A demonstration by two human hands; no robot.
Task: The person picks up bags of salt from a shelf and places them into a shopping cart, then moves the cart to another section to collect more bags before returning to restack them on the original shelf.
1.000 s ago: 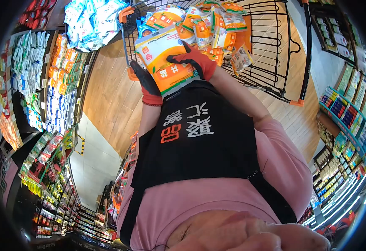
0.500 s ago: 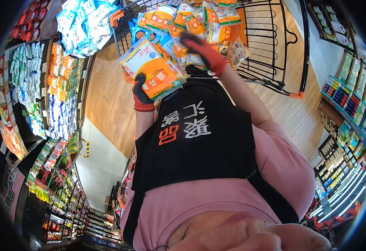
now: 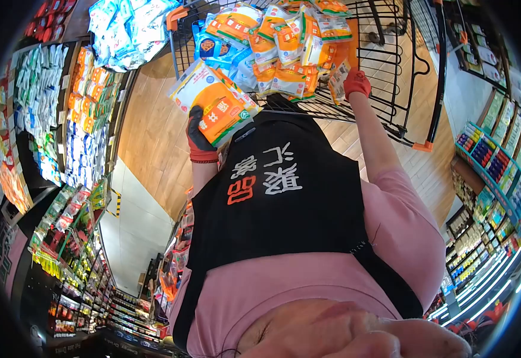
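Note:
My left hand point(image 3: 199, 131), in a red and black glove, is closed around the lower left edge of an orange and white bag point(image 3: 216, 107) with a green strip. It holds this bag tilted, in front of the shopping cart point(image 3: 385, 113). My right hand point(image 3: 357, 85), gloved in the same way, is at the near side of the cart, beside a small brownish printed packet point(image 3: 337, 82). Its fingers are hidden, so any grip on that packet cannot be made out. Similar orange and white bags point(image 3: 290, 45) are heaped in the cart, with blue packets point(image 3: 213, 48) at their left.
Left of the cart is a bin of blue and white packets point(image 3: 126, 33). Hanging packets fill the shelf rack point(image 3: 84, 101) on the left. A teal shelf point(image 3: 496, 158) with small goods is on the right. Wooden floor point(image 3: 147, 131) lies between rack and cart.
My right hand has moved right, from over the heaped bags to beside the brownish packet. My left hand still holds the orange and white bag in nearly the same place.

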